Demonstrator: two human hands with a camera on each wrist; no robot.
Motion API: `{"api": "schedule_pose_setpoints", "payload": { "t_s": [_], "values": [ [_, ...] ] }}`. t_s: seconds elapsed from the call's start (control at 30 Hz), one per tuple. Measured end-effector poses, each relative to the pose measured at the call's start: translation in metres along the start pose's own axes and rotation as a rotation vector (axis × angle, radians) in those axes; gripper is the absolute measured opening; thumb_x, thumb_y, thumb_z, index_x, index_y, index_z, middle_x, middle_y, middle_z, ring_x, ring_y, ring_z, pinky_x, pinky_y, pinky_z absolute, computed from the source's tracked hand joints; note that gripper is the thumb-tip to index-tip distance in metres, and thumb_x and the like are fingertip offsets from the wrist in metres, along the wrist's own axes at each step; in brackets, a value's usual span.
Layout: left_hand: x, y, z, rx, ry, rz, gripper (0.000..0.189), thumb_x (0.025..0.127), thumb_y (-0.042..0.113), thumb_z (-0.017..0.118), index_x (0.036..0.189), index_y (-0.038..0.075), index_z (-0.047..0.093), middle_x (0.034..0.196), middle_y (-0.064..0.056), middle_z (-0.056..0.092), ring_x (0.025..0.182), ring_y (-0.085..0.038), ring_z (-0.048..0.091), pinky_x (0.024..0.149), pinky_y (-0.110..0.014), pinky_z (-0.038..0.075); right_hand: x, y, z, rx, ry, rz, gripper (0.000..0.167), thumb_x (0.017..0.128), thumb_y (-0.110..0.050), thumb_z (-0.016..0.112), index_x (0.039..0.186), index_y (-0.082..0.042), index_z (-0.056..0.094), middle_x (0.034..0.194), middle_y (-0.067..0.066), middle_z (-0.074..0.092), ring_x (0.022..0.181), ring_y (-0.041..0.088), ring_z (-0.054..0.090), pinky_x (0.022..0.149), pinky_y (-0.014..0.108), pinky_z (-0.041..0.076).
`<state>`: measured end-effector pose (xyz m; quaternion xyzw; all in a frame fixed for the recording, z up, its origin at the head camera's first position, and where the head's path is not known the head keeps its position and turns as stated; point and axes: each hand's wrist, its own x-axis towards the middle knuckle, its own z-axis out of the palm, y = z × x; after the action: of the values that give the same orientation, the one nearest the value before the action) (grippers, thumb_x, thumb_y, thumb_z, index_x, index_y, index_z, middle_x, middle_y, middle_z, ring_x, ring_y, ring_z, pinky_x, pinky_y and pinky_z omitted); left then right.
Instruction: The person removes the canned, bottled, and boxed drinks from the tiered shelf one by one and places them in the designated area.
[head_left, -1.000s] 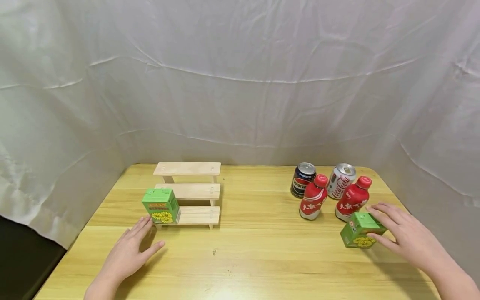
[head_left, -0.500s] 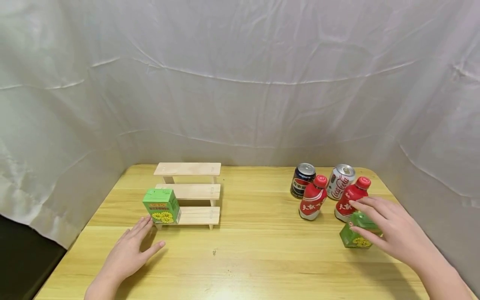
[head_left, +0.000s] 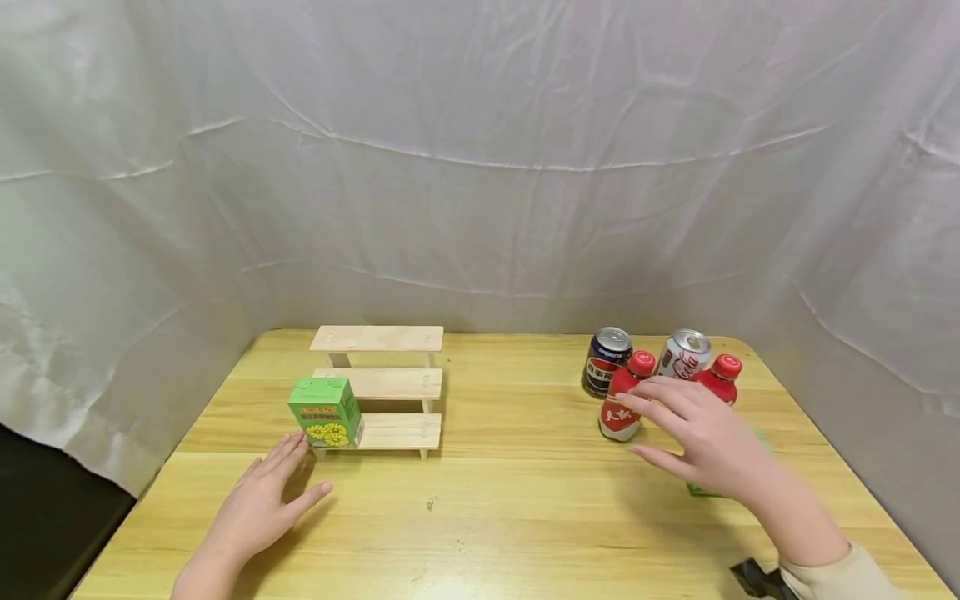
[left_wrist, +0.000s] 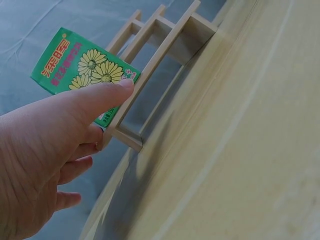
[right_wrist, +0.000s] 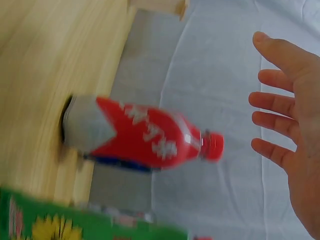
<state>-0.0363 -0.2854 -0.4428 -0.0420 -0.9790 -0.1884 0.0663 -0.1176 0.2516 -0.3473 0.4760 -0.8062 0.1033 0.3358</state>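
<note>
A green drink carton (head_left: 326,414) with yellow flowers stands on the lowest tier of a small wooden three-step rack (head_left: 397,429). Beside its lower left corner is my left hand (head_left: 253,510), fingers extended and thumb apart; whether the fingertips touch carton or rack I cannot tell. My right hand (head_left: 701,437) hovers with spread fingers by a red-capped bottle (head_left: 621,412). In the right wrist view a gap separates the hand from that bottle (right_wrist: 145,131). A second red bottle (head_left: 722,379) and another green carton (right_wrist: 55,225) are partly hidden behind the right hand in the head view.
A dark blue can (head_left: 606,362) stands behind the nearer bottle. To its right is a silver Coca-Cola can (head_left: 686,352), partly covered. The wooden table (head_left: 480,500) is bordered by grey-white cloth (head_left: 480,208) at the back and sides. A dark strap shows near the right sleeve.
My right hand has left the right green carton and moved left, past the right red bottle, to the left red bottle. My left hand has stayed in place.
</note>
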Motion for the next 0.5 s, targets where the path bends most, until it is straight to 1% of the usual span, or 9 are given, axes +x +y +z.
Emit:
{"api": "schedule_pose_setpoints", "payload": {
  "t_s": [0.07, 0.13, 0.2, 0.3, 0.37, 0.5],
  "values": [
    [0.0, 0.0, 0.0, 0.006, -0.001, -0.001, 0.084, 0.088, 0.056, 0.062, 0.145, -0.002, 0.042, 0.154, -0.023, 0.037, 0.141, -0.045, 0.035, 0.111, -0.067, 0.027, 0.007, -0.002, 0.008, 0.017, -0.014, -0.005, 0.052, 0.097, -0.055, 0.049, 0.127, -0.017, 0.065, 0.117, 0.006, 0.067, 0.107, 0.023, 0.061, 0.112, 0.019, 0.03],
    [0.0, 0.001, 0.0, 0.016, -0.001, 0.003, 0.084, 0.089, 0.057, 0.062, 0.145, -0.002, 0.041, 0.154, -0.023, 0.036, 0.141, -0.045, 0.034, 0.111, -0.067, 0.027, 0.013, -0.004, 0.016, 0.028, -0.018, -0.019, 0.051, 0.097, -0.054, 0.049, 0.128, -0.018, 0.064, 0.118, 0.004, 0.067, 0.109, 0.022, 0.061, 0.106, 0.025, 0.036],
    [0.0, 0.002, 0.0, 0.033, -0.001, 0.007, 0.084, 0.089, 0.057, 0.061, 0.145, -0.003, 0.041, 0.154, -0.023, 0.036, 0.141, -0.045, 0.034, 0.111, -0.068, 0.026, 0.018, -0.006, 0.024, 0.036, -0.014, -0.041, 0.05, 0.098, -0.053, 0.049, 0.128, -0.016, 0.065, 0.117, 0.005, 0.067, 0.11, 0.023, 0.061, 0.099, 0.032, 0.041],
    [0.0, 0.004, 0.0, 0.058, 0.003, 0.012, 0.084, 0.089, 0.058, 0.06, 0.144, -0.003, 0.042, 0.153, -0.022, 0.037, 0.141, -0.044, 0.035, 0.111, -0.068, 0.026, 0.025, -0.008, 0.038, 0.052, -0.006, -0.074, 0.05, 0.098, -0.051, 0.049, 0.126, -0.013, 0.066, 0.115, 0.005, 0.067, 0.109, 0.023, 0.062, 0.094, 0.038, 0.045],
    [-0.001, 0.004, 0.0, 0.072, 0.004, 0.01, 0.084, 0.089, 0.059, 0.06, 0.144, -0.003, 0.043, 0.153, -0.022, 0.038, 0.141, -0.044, 0.035, 0.111, -0.068, 0.025, 0.029, -0.01, 0.047, 0.055, -0.014, -0.082, 0.05, 0.097, -0.052, 0.05, 0.125, -0.013, 0.066, 0.115, 0.006, 0.067, 0.109, 0.024, 0.062, 0.093, 0.04, 0.048],
    [-0.002, 0.003, 0.0, 0.092, 0.003, 0.001, 0.086, 0.088, 0.061, 0.059, 0.144, -0.003, 0.043, 0.154, -0.022, 0.037, 0.141, -0.043, 0.035, 0.113, -0.067, 0.025, 0.039, -0.016, 0.064, 0.06, -0.04, -0.076, 0.051, 0.094, -0.052, 0.056, 0.126, -0.014, 0.064, 0.115, 0.005, 0.067, 0.111, 0.023, 0.062, 0.093, 0.043, 0.053]
  ]
}}
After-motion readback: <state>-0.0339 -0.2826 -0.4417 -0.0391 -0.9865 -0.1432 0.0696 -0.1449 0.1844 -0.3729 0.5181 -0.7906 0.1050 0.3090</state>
